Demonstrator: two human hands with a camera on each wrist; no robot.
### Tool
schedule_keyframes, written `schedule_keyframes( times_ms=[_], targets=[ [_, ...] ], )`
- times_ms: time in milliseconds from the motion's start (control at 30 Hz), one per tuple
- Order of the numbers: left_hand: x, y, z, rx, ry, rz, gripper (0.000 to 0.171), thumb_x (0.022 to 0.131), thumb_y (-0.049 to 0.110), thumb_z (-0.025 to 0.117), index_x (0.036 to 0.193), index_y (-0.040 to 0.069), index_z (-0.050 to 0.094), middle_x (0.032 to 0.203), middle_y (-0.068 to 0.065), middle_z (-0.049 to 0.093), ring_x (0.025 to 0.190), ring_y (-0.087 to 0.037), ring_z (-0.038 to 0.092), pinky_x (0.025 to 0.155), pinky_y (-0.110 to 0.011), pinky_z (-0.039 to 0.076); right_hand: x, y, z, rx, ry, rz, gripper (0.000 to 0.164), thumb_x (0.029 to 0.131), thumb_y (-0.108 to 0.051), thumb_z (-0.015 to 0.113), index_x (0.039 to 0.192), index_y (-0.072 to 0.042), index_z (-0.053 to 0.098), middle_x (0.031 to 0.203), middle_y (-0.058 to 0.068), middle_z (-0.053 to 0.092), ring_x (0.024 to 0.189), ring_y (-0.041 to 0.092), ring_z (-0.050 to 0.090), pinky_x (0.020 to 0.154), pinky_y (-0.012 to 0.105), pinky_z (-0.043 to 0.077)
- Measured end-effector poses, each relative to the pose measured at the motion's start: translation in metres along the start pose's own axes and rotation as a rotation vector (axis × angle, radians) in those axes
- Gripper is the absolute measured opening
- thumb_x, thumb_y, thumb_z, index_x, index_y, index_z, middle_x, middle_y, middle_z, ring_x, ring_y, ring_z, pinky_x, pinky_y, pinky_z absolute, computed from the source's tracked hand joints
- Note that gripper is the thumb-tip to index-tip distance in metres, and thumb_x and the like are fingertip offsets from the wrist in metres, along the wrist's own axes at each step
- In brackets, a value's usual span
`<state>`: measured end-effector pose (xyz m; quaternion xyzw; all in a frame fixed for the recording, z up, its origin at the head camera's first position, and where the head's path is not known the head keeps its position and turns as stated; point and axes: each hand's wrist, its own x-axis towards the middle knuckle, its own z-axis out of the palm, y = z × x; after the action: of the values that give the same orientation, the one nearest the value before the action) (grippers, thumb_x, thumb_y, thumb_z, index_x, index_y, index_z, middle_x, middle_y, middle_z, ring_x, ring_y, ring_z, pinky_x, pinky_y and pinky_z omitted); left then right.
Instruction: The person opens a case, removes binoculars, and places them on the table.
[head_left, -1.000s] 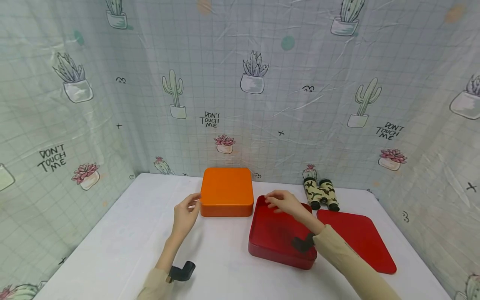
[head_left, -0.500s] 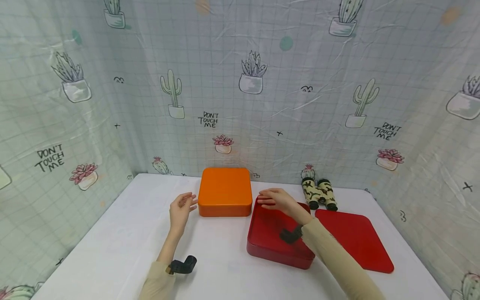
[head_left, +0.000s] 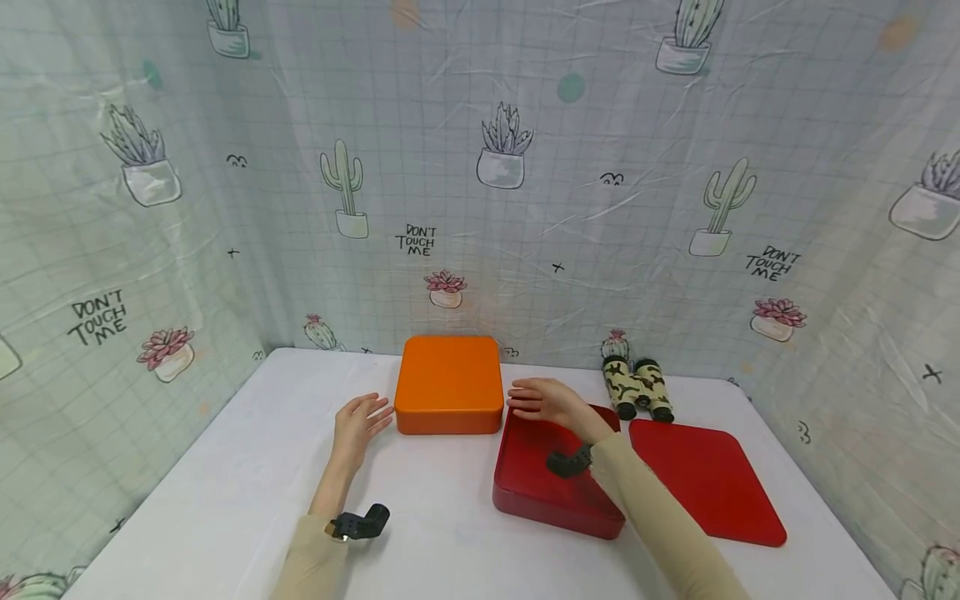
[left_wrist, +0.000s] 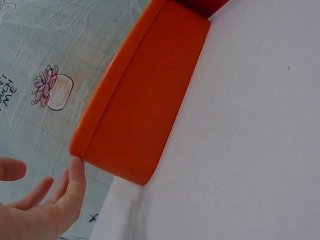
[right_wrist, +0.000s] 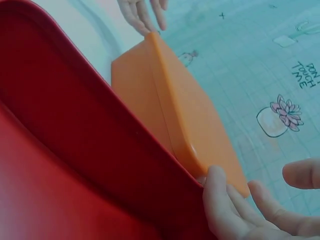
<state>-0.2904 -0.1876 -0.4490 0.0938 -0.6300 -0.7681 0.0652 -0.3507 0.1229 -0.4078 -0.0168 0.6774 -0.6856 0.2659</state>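
A lidded orange box [head_left: 450, 375] stands at the back of the white table. My left hand [head_left: 362, 425] is beside its front left corner, fingers loosely extended; in the left wrist view a fingertip [left_wrist: 76, 165] is right at the seam under the box's lid. On the other side, my right hand [head_left: 551, 404] reaches over the far left corner of an uncovered red box [head_left: 517, 500]. Its fingers are fairly straight, and in the right wrist view the fingertips [right_wrist: 216, 175] overlap the orange box's near right corner. Neither hand grips anything.
A flat red lid [head_left: 712, 483] lies to the right of the red box. Behind it rest camouflage binoculars [head_left: 637, 389] near the back edge. A cactus-print sheet [head_left: 495, 217] hangs behind and along both sides of the table.
My right hand has moved left toward the orange box, its fingers straightening. The left hand has drawn slightly nearer to me, fingers more spread. Both boxes have stayed in place.
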Motion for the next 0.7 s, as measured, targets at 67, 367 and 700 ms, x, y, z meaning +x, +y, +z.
schedule_keyframes(
  times_ms=[67, 367, 700],
  targets=[
    [0.001, 0.0, -0.001, 0.002, -0.009, -0.013, 0.045, 0.097, 0.02, 0.032, 0.131, -0.009, 0.03, 0.131, -0.03, 0.04, 0.113, -0.035, 0.051, 0.091, -0.035, 0.045, 0.002, 0.0, 0.0, 0.026, 0.006, 0.02, 0.048, 0.096, -0.021, 0.035, 0.138, 0.002, 0.026, 0.14, 0.023, 0.032, 0.127, 0.034, 0.038, 0.103, 0.042, 0.035],
    [0.009, 0.004, -0.002, 0.034, -0.035, -0.084, 0.046, 0.096, 0.021, 0.034, 0.131, -0.008, 0.029, 0.131, -0.031, 0.04, 0.107, -0.027, 0.057, 0.092, -0.036, 0.045, 0.003, -0.002, 0.002, 0.093, 0.022, 0.059, 0.047, 0.096, -0.023, 0.036, 0.137, -0.001, 0.028, 0.139, 0.026, 0.033, 0.125, 0.034, 0.039, 0.102, 0.041, 0.035],
    [0.015, 0.012, -0.002, 0.044, -0.077, -0.128, 0.047, 0.095, 0.02, 0.034, 0.13, -0.011, 0.03, 0.13, -0.032, 0.04, 0.09, -0.017, 0.062, 0.088, -0.033, 0.048, 0.005, -0.01, 0.005, 0.057, -0.001, 0.07, 0.048, 0.096, -0.024, 0.036, 0.138, -0.003, 0.027, 0.137, 0.029, 0.032, 0.123, 0.035, 0.04, 0.105, 0.042, 0.033]
  ],
)
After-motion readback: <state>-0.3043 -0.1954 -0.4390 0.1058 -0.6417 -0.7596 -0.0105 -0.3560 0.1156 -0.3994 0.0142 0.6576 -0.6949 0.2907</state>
